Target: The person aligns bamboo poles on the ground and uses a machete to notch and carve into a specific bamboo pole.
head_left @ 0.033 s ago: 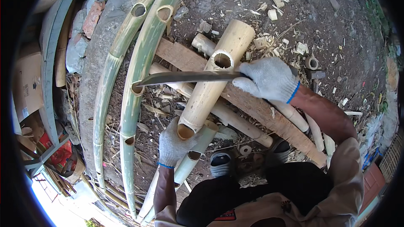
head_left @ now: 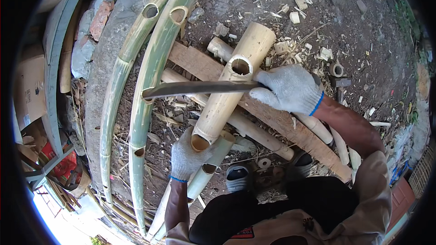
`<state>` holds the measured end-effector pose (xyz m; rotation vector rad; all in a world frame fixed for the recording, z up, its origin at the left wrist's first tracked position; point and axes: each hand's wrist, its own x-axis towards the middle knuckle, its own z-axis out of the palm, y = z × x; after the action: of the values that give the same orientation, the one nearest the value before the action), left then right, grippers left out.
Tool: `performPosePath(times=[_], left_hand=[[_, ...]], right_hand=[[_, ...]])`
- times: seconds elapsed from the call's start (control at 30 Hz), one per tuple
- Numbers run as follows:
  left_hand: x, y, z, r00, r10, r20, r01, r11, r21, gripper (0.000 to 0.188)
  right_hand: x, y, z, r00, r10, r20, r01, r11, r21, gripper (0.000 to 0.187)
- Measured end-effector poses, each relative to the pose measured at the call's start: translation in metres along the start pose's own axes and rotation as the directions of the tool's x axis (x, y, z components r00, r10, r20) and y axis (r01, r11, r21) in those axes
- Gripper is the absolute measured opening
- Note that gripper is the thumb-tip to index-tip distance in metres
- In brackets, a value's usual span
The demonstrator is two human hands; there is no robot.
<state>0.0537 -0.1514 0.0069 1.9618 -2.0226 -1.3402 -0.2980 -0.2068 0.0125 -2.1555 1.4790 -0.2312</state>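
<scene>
A thick pale bamboo section [head_left: 225,100] lies slanted across a wooden plank [head_left: 277,122]. Its upper side has a round hole, and its near end is open. My left hand [head_left: 187,155], in a white knit glove, grips that near end. The long blade of a machete [head_left: 195,89] crosses over the bamboo just below the hole, its tip pointing left. My right hand [head_left: 290,88], also gloved, is closed around the machete's handle, which the glove mostly hides. Beside my left hand rests a greenish bamboo piece [head_left: 215,156] with a cut hole.
Two long green bamboo poles [head_left: 150,81] with holes lie to the left. Thinner bamboo lengths [head_left: 265,138] pass under the work. A hammer [head_left: 340,83] and a bamboo ring [head_left: 336,69] lie at right among wood chips [head_left: 294,17]. My shoes [head_left: 238,176] are close by.
The machete has shifted slightly, its tip a little lower and further left. My right hand has moved slightly left and down with it. My left hand and the bamboo stay nearly in place.
</scene>
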Motion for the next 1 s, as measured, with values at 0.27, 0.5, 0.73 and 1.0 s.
performPosePath(times=[0.27, 0.5, 0.73, 1.0], left_hand=[[-0.001, -0.001, -0.002, 1.0, 0.014, 0.016, -0.015, 0.999, 0.033, 0.077], [-0.001, -0.003, 0.002, 0.999, 0.037, -0.015, -0.037, 0.999, 0.011, 0.074], [0.001, -0.001, -0.001, 0.998, 0.058, -0.012, -0.058, 0.998, 0.004, 0.075], [-0.002, 0.003, 0.0, 1.0, 0.006, -0.003, -0.006, 1.0, 0.018, 0.073]], right_hand=[[0.001, -0.004, -0.002, 0.97, 0.143, 0.194, -0.145, 0.989, -0.004, 0.054], [-0.002, -0.001, 0.006, 0.996, 0.072, 0.06, -0.069, 0.996, -0.055, 0.055], [-0.004, -0.012, -0.003, 0.991, 0.089, 0.105, -0.09, 0.996, 0.007, 0.058], [0.0, -0.011, 0.002, 0.973, 0.183, 0.141, -0.179, 0.983, -0.042, 0.058]])
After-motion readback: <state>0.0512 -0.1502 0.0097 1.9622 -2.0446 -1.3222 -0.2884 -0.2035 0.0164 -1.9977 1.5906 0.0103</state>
